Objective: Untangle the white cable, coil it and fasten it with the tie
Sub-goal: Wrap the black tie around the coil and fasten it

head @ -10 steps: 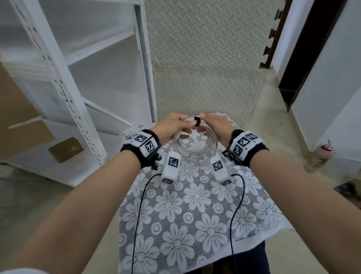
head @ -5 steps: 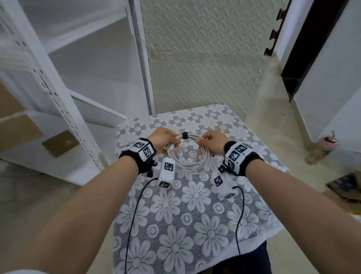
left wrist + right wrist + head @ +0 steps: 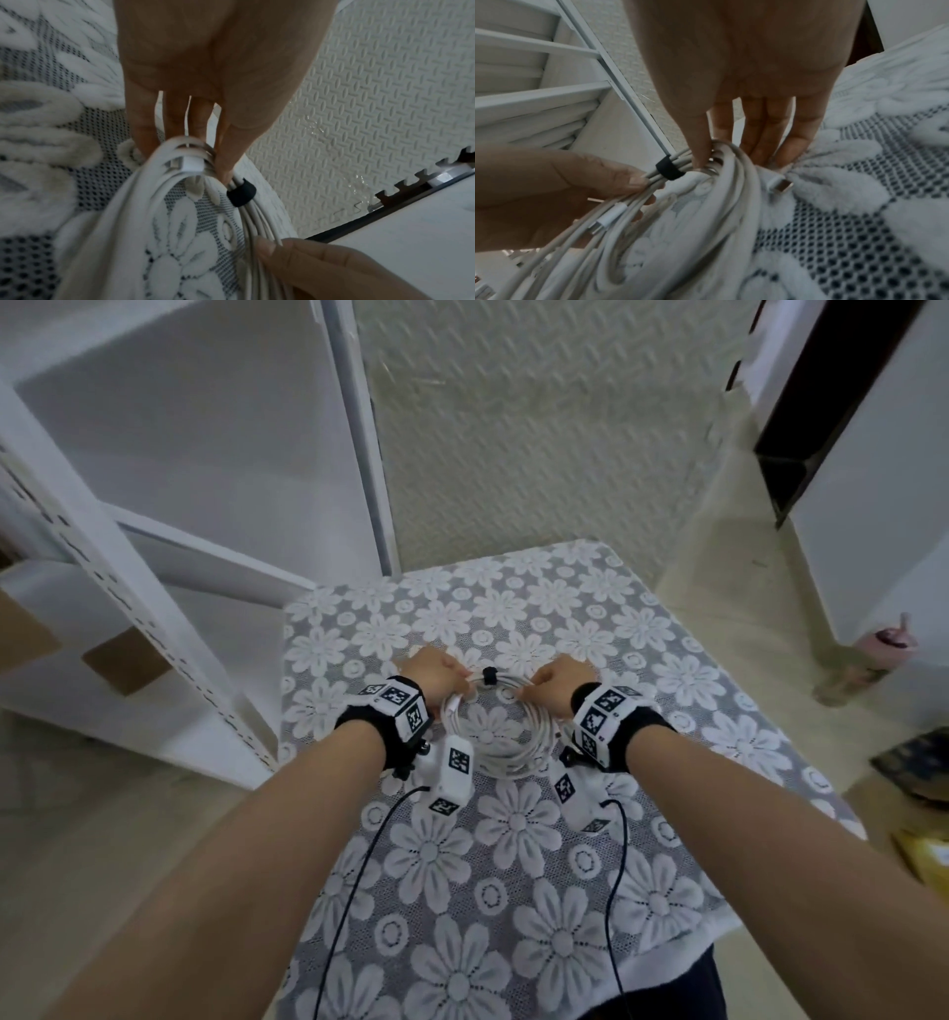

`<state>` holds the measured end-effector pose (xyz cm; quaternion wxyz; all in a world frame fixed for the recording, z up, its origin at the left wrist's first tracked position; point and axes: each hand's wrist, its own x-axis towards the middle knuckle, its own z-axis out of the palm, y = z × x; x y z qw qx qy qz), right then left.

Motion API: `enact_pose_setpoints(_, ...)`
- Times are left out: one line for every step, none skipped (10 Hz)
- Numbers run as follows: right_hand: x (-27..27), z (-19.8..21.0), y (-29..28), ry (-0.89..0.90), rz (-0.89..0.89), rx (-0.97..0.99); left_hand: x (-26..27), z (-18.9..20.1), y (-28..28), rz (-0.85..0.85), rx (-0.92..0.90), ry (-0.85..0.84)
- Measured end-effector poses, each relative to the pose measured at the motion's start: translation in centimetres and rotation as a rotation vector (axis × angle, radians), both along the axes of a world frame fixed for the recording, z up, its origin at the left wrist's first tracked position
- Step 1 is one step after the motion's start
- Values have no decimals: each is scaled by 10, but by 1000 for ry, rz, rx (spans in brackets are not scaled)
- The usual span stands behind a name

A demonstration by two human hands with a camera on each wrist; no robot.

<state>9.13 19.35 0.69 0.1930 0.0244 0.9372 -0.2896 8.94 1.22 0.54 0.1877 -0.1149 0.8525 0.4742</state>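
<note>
The white cable (image 3: 506, 752) is wound into a round coil that rests on the flowered tablecloth (image 3: 513, 891). A black tie (image 3: 488, 675) is wrapped round the far side of the coil, seen close in the wrist views as tie (image 3: 241, 193) and tie (image 3: 669, 168). My left hand (image 3: 436, 672) pinches the strands just left of the tie, and my right hand (image 3: 557, 677) pinches them just right of it. One white plug (image 3: 189, 164) lies by my left fingers, another plug (image 3: 781, 185) lies on the cloth by my right fingers.
A white metal shelf rack (image 3: 128, 567) stands to the left of the small table. Embossed foam matting (image 3: 539, 428) covers the floor beyond. A pink bottle (image 3: 873, 654) stands on the floor at the right, by a white wall and dark door frame.
Both hands have brought the tied coil down from in front of me onto the tablecloth, and the head view has tipped down to show more of the table.
</note>
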Motion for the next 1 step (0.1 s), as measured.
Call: enact_pose_setpoints(-3, 4, 1, -25, -13, -52, -8, -8, -1, -5, 4, 15)
